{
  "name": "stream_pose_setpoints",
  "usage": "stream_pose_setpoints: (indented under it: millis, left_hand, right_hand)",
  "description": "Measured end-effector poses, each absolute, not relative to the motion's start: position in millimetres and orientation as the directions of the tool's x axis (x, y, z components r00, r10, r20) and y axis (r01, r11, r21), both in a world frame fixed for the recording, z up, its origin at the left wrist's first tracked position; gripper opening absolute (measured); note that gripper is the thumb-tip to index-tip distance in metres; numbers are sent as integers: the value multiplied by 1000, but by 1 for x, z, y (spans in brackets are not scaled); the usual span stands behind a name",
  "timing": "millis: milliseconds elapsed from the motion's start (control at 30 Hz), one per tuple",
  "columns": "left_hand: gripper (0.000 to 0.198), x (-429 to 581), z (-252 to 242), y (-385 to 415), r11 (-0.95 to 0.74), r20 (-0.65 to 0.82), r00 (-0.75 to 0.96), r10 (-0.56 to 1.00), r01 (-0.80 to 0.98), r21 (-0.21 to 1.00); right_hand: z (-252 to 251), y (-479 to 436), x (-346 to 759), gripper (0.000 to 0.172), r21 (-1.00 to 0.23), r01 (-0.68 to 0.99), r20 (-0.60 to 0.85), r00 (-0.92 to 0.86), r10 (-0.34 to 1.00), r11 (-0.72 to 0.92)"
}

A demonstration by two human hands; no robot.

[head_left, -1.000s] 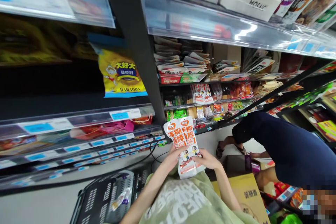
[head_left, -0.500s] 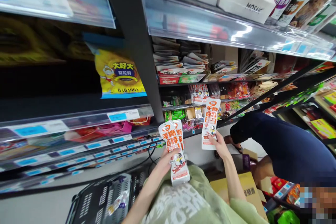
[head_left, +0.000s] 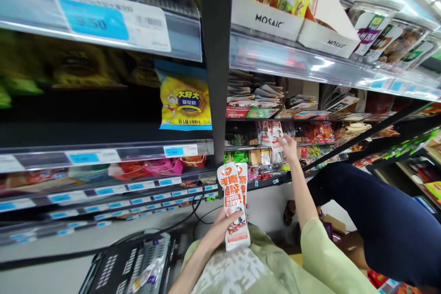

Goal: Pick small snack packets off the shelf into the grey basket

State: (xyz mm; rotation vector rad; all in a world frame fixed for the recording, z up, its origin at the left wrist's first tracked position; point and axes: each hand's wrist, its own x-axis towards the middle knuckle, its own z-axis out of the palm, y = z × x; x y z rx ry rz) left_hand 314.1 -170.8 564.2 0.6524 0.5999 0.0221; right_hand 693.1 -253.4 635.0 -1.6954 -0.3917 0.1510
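In my left hand [head_left: 220, 227] are white snack packets [head_left: 237, 234] with orange lettering, at least two overlapping, held upright in front of my shirt. The thumb lies across the front one. My right hand [head_left: 288, 147] reaches forward to a lower shelf, its fingers pinching one more white snack packet [head_left: 275, 135] of the same print. That packet is right at the shelf opening, beside similar packets [head_left: 263, 132] standing there. Whether it touches them, I cannot tell.
A yellow sunflower seed bag [head_left: 186, 101] stands on the left shelf, next to a dark upright post [head_left: 216, 55]. Overhead are a MOSAIC box [head_left: 265, 23] and clear jars [head_left: 374, 27]. A black crate [head_left: 127, 262] sits on the floor. At right a person in dark clothing [head_left: 375, 220] bends close by.
My right hand has moved forward, carrying its packet from in front of me to the lower shelf. The left hand keeps its packets. My view has shifted left and up.
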Motion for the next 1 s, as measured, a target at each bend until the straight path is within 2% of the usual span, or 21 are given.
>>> stream_pose_setpoints:
  millis: [67,133,200,267,333,367,433,500,533,633,700,800,867,1000]
  left_hand:
    - [53,314,563,-171,789,-510,831,221,155,595]
    - [50,316,563,-170,789,-514,828,224,155,594]
    - [49,318,564,-168,814,-530,820,216,148,561]
    - [48,321,565,-165,852,-545,814,199,131,507]
    - [47,325,566,-161,879,-546,820,171,124,460]
    - [47,326,567,-159,882,-543,823,167,121,455]
    - [47,329,570,-156,859,-524,829,196,112,499]
    - [49,331,573,-152,795,-487,832,267,95,599]
    - [50,332,574,-151,751,-461,834,305,87,655]
    - [56,336,580,-149,621,-393,833,388,78,780]
    - [63,341,582,-150,573,-376,820,432,72,816]
    - [70,351,585,-152,555,-377,786,490,52,830]
    - [65,355,585,-154,538,-370,763,530,35,842]
    - [56,348,582,-153,589,-434,749,500,73,805]
  right_hand:
    - [641,-233,706,73,-969,211,152,920,361,-130]
    - [643,-224,706,72,-937,294,223,920,324,-189]
    - [641,-226,690,65,-887,378,312,914,258,-265]
    - [635,-238,658,54,-869,399,326,907,267,-293]
    - [628,-255,617,47,-908,326,190,879,436,-261]
    - [625,-264,595,46,-937,252,63,805,590,-243]
    - [618,-281,554,45,-957,104,-185,494,849,-269]
    - [613,-293,520,43,-942,71,-304,232,924,-328]
    - [609,-297,505,46,-936,87,-318,201,926,-340]
    - [600,-303,474,56,-939,92,-276,371,887,-331]
    - [593,-304,462,53,-953,18,-255,491,833,-303]
    - [588,-307,458,52,-966,-144,-259,575,776,-215]
    - [589,-312,464,57,-963,-220,-260,618,742,-155]
    - [595,-329,490,56,-965,-236,-258,792,553,-112]
